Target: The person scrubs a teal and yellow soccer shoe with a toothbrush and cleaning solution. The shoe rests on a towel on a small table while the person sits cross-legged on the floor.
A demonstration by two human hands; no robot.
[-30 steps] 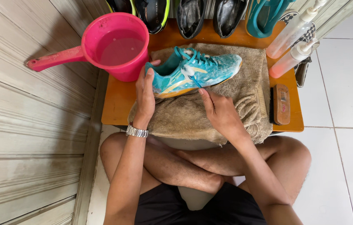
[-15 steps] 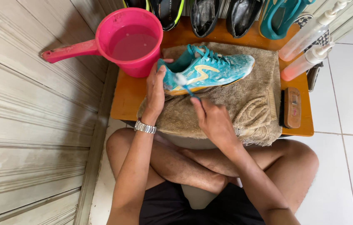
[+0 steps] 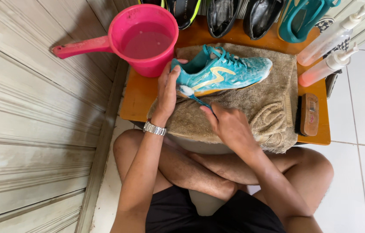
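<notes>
Gripping teal sneaker (image 3: 223, 73) at heel, left hand (image 3: 166, 92) curled round it; right hand (image 3: 227, 125) pinched on small brush (image 3: 193, 97), foam on heel; towel (image 3: 255, 108) covering desk (image 3: 137, 92).

A turquoise shoe (image 3: 223, 71) with a yellow-orange stripe and white foam lies on a tan-brown towel (image 3: 251, 108) over an orange-brown board (image 3: 137, 97), beside a pink scoop (image 3: 141, 39) and 2 clear bottles (image 3: 331, 43) of pinkish liquid.

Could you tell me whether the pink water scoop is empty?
No, the pink scoop holds water, beside the left hand gripping the teal shoe.
</notes>
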